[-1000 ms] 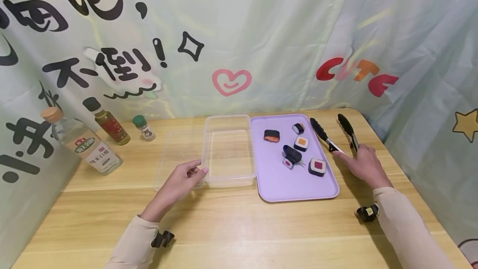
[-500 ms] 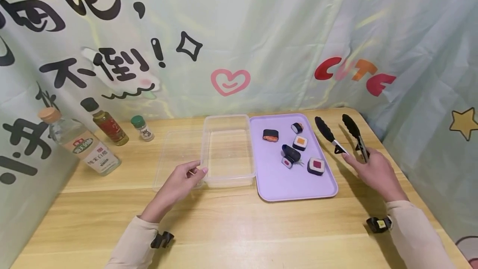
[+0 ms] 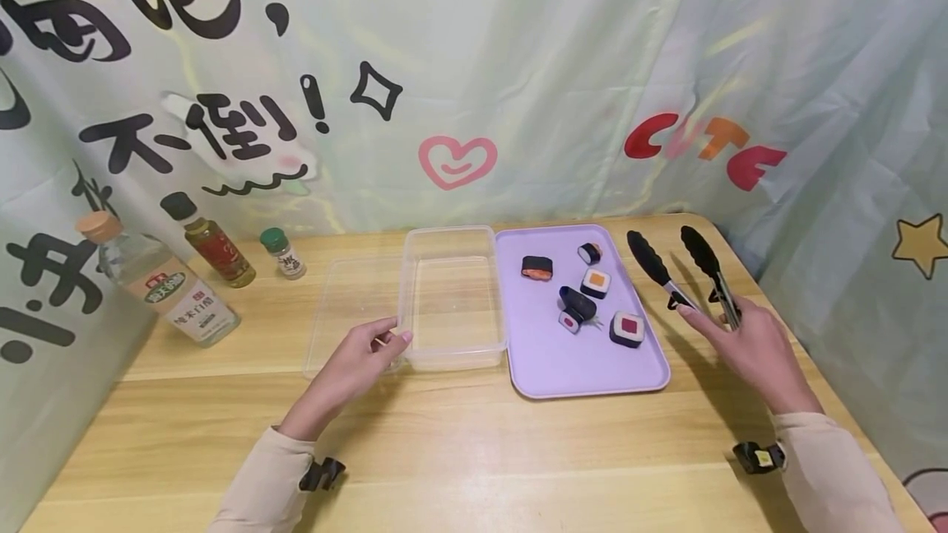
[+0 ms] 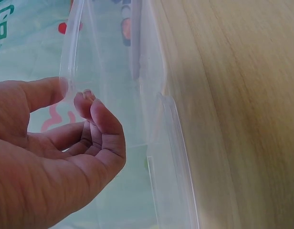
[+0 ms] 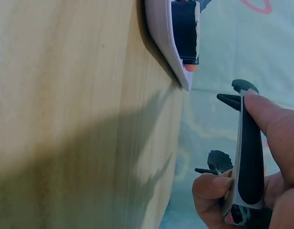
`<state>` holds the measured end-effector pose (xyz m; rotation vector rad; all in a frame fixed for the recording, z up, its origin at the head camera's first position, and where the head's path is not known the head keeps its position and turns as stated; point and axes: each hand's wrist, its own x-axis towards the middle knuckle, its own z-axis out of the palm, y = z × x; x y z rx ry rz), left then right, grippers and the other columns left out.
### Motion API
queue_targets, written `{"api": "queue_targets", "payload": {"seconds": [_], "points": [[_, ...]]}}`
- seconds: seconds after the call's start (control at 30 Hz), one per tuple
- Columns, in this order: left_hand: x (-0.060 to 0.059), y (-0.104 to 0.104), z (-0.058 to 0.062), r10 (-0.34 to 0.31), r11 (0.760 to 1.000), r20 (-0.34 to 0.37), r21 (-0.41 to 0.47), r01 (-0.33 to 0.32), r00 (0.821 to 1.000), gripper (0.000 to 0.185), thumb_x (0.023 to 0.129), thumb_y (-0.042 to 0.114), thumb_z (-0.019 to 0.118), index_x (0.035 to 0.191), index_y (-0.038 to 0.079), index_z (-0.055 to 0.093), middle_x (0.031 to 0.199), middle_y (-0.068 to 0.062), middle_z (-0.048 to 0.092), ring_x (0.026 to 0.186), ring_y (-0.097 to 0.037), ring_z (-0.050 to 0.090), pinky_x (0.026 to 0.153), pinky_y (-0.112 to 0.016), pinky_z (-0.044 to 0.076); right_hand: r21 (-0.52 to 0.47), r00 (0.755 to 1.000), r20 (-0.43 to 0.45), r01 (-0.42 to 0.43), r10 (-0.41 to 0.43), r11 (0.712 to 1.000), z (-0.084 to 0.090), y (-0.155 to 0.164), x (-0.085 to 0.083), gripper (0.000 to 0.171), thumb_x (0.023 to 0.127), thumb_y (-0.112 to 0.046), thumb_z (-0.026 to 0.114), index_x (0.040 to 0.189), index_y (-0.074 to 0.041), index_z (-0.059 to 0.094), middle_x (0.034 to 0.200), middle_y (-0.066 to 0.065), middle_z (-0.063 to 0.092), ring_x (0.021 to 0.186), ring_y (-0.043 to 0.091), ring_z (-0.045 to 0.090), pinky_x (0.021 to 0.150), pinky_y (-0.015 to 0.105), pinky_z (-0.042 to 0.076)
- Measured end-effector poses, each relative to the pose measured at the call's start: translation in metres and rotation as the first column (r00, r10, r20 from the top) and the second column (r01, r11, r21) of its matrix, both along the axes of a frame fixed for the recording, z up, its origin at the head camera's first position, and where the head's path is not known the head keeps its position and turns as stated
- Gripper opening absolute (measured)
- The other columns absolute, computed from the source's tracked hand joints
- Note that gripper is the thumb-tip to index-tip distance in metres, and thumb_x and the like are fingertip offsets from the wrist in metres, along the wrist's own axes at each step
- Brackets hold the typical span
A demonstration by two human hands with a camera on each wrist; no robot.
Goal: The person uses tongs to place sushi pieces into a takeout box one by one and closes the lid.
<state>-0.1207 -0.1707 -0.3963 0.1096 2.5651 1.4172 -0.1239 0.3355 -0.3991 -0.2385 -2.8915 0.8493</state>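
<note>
Tongs [image 3: 652, 261], held in the right hand [image 3: 763, 352] beside the purple tray [image 3: 548, 370], have their tips apart; they look light and springy, best squeezed midway along the handles; sushi pieces [image 3: 596, 283] on the tray look soft. The left hand [image 3: 360, 362] pinches a clear box [image 3: 453, 350] by its rim; probably light, thin and easily slid.

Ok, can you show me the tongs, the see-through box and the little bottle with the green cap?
Tongs [image 3: 649, 259]: head view, on one black tip.
See-through box [image 3: 455, 359]: head view, on the front wall.
Little bottle [image 3: 290, 263]: head view, on the white label.
</note>
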Motion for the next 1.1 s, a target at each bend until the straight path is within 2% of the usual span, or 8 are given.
{"api": "queue_targets", "payload": {"seconds": [0.3, 0.57, 0.83, 1.1], "points": [[0.0, 0.0, 0.0, 0.006, 1.0, 0.0, -0.01, -0.006, 1.0, 0.054, 0.104, 0.027, 0.06, 0.144, -0.007, 0.05, 0.099, -0.009, 0.059, 0.082, -0.019, 0.053, 0.06, -0.027, 0.045, 0.047, 1.0, -0.029, -0.007, 0.008, 0.999, 0.006, -0.002, 0.018, 0.06, 0.087, -0.06, 0.072, 0.076, -0.006, 0.048, 0.066, 0.006, 0.038, 0.06, 0.022, 0.041, 0.051, 0.031, 0.032], [0.0, 0.0, 0.0, 0.006, 1.0, 0.006, -0.004, -0.006, 1.0, 0.053, 0.104, 0.027, 0.059, 0.144, -0.006, 0.05, 0.1, -0.009, 0.058, 0.082, -0.019, 0.052, 0.06, -0.027, 0.044, 0.092, 0.992, -0.078, -0.092, 0.1, 0.991, 0.009, -0.002, 0.038, 0.051, 0.084, -0.047, 0.082, 0.076, -0.01, 0.049, 0.062, 0.001, 0.041, 0.058, 0.015, 0.038, 0.052, 0.03, 0.03], [0.0, -0.001, 0.0, -0.006, 1.0, 0.004, 0.012, 0.006, 1.0, 0.054, 0.104, 0.028, 0.059, 0.144, -0.007, 0.049, 0.098, -0.009, 0.058, 0.08, -0.019, 0.052, 0.058, -0.026, 0.044, 0.081, 0.991, -0.071, -0.111, 0.117, 0.991, 0.012, -0.003, 0.056, 0.045, 0.082, -0.045, 0.084, 0.08, -0.012, 0.053, 0.062, 0.0, 0.045, 0.058, 0.01, 0.04, 0.053, 0.027, 0.031], [0.0, -0.001, -0.001, -0.006, 1.0, 0.005, 0.026, 0.006, 1.0, 0.052, 0.104, 0.027, 0.06, 0.143, -0.006, 0.051, 0.097, -0.009, 0.059, 0.078, -0.019, 0.052, 0.056, -0.026, 0.043, 0.136, 0.979, -0.106, -0.161, 0.176, 0.977, 0.009, -0.007, 0.07, 0.041, 0.074, -0.04, 0.091, 0.084, -0.013, 0.061, 0.064, -0.004, 0.048, 0.059, 0.006, 0.041, 0.05, 0.028, 0.033]]}}
